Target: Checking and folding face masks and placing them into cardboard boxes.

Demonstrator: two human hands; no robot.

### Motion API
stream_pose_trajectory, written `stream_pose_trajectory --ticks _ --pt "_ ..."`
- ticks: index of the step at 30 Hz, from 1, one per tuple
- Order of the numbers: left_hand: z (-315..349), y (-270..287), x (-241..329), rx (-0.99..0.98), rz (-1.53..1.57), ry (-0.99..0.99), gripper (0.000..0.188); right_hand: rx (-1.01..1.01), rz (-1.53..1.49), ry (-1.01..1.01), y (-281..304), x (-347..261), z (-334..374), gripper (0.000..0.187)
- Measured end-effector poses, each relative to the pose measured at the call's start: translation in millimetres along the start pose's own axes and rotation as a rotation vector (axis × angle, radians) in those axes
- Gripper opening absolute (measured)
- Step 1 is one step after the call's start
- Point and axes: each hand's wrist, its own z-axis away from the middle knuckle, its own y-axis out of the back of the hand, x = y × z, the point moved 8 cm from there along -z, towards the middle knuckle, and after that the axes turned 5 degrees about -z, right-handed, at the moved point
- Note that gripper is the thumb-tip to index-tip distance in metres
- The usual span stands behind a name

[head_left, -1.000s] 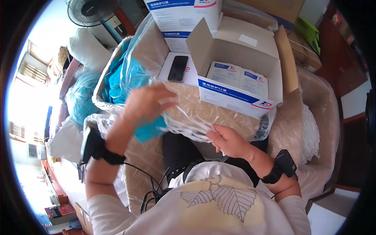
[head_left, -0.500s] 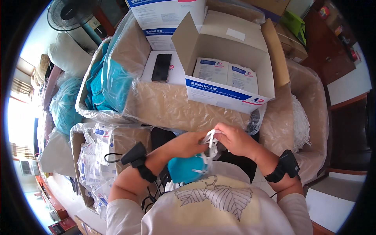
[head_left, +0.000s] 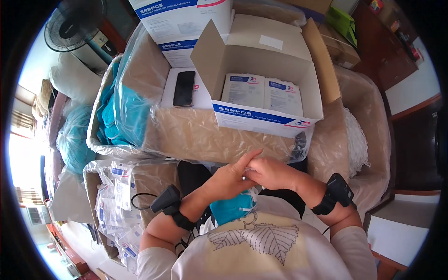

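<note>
Close to my body, my left hand (head_left: 229,181) and my right hand (head_left: 271,173) meet, fingers overlapping. Below them hangs a teal cup-shaped face mask (head_left: 227,208), its upper part partly covered by my left hand. A white strap (head_left: 253,192) runs at its right side, and a bit of white shows between my fingers. My left index finger points out past my right fingertips, while its other fingers curl in. My right hand is closed, its fingers bent around the strap; the exact grip is hidden.
Ahead stands an open carton (head_left: 261,121) of white packets, beside a black phone (head_left: 184,88) on a white box. Teal mask pieces (head_left: 109,119) fill a lined box at left; packaged items (head_left: 116,219) lie in another below it. White straps (head_left: 357,142) fill a box at right.
The white straps that stood up between my hands have been drawn down, mostly out of sight. My hands have come together and lowered slightly, and my left index finger has stretched out.
</note>
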Motion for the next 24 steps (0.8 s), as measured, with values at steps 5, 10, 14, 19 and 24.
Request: stream_pose_trajectory --ticks 5,10,14,19,24 --pt "0 6 -16 0.037 0.02 -0.03 0.051 -0.013 -0.114 -0.097 10 -7 1 0.02" --pt "5 14 -8 -0.032 -0.187 0.09 0.035 0.076 -0.146 -0.028 11 -10 5 0.02" --pt "5 19 -10 -0.02 -0.285 0.053 0.03 0.235 0.107 0.136 18 -16 9 0.017" --pt "15 19 0 -0.12 -0.418 0.006 0.031 0.105 0.198 0.102 7 -13 14 0.02" --pt "23 12 -2 -0.251 -0.3 0.062 0.041 -0.047 0.106 0.224 -3 -19 16 0.02"
